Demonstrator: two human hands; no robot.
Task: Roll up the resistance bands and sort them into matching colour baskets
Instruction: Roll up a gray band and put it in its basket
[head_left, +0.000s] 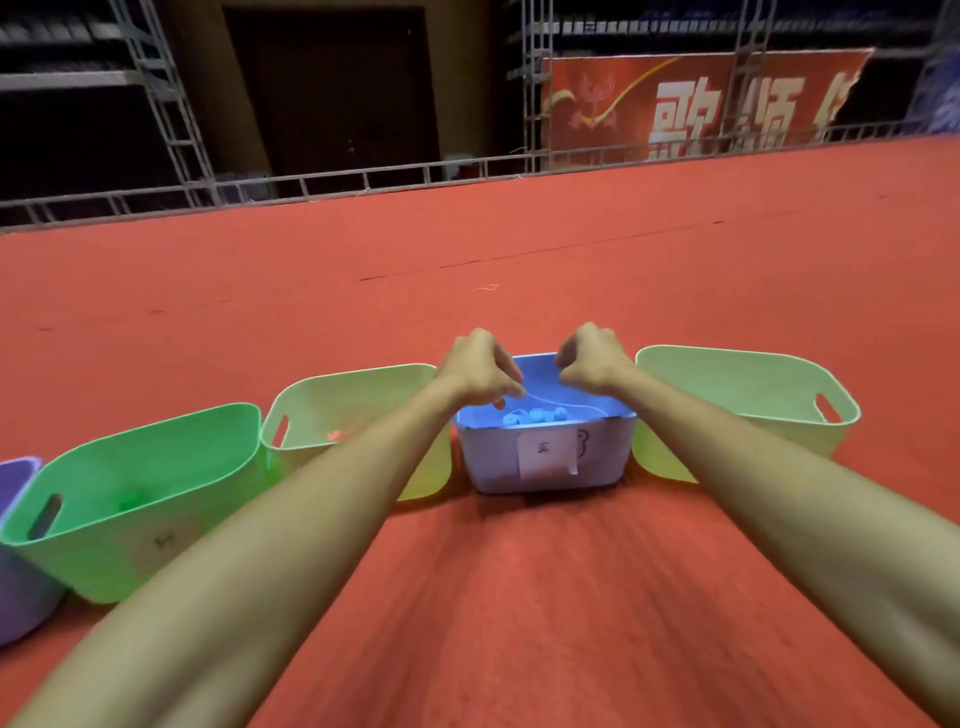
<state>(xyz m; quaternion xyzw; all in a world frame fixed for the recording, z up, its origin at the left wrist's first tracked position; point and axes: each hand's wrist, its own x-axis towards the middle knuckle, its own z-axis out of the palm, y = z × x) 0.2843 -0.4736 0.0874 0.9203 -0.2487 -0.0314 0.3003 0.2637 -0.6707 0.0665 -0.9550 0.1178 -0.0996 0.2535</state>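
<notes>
A red carpet (675, 218) is covering the whole floor and stretching to the far edge, where a low metal truss rail (363, 179) is running from side to side. A dark seam (545, 249) is cutting slantwise across the carpet, and a pale loose thread (487, 287) is lying just below it. Two upright trusses, a left tower (171, 104) and a right tower (537, 78), are rising behind the rail. Between them a dark brown panelled door (332, 88) is standing in shadow. A red banner (701, 104) with large white characters is hanging beside the right tower. Dim shelving (57, 73) is showing at the upper left. Light is falling on the carpet, leaving the back dark.
</notes>
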